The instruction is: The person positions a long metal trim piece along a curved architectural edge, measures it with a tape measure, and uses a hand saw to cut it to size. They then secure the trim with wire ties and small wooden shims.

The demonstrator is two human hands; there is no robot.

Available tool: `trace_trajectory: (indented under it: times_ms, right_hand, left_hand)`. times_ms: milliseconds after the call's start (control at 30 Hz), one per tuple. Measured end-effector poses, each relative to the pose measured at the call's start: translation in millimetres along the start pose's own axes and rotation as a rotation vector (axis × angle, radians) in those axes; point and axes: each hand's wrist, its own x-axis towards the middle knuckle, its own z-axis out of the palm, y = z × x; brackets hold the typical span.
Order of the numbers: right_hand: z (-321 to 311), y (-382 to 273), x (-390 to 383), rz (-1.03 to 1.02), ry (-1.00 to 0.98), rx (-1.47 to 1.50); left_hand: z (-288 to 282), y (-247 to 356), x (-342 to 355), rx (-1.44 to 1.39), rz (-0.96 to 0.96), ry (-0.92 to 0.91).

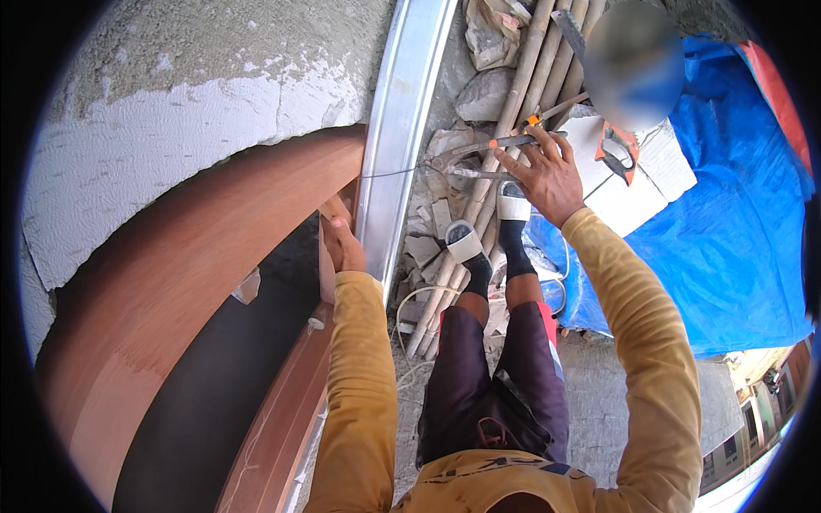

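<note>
My left hand (342,245) is closed around a short wooden piece (335,209) at the edge of the brown wooden frame (256,184), its thumb on the near side and other fingers mostly hidden. On the right, my right hand (547,175) has its fingers bent over a pincer-like tool (470,149) with dark handles and orange bands. From the tool's jaw end, a thin wire (389,173) runs left to the shiny metal channel (404,128). My fingers partly cover the handles, so the tool's exact kind is unclear.
Bamboo poles (523,85) lie among stone rubble (486,94) by my feet. An orange-and-black handsaw handle (617,154) rests on a white board (658,167), beside a blue tarp (727,231). Rough plastered wall (197,128) stands at left. A pale cable (410,295) loops near my legs.
</note>
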Motion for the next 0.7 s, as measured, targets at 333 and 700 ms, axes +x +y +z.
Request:
trace_trajectory:
  times_ms: [333, 700]
  right_hand:
    - [0.8, 17.3, 9.8, 0.002, 0.114, 0.071]
    - [-4.4, 19.5, 22.4, 0.035, 0.143, 0.093]
  left_hand:
    - [-6.3, 8.0, 1.0, 0.315, 0.007, 0.024]
    - [-17.3, -3.0, 2.8, 0.200, -0.014, -0.026]
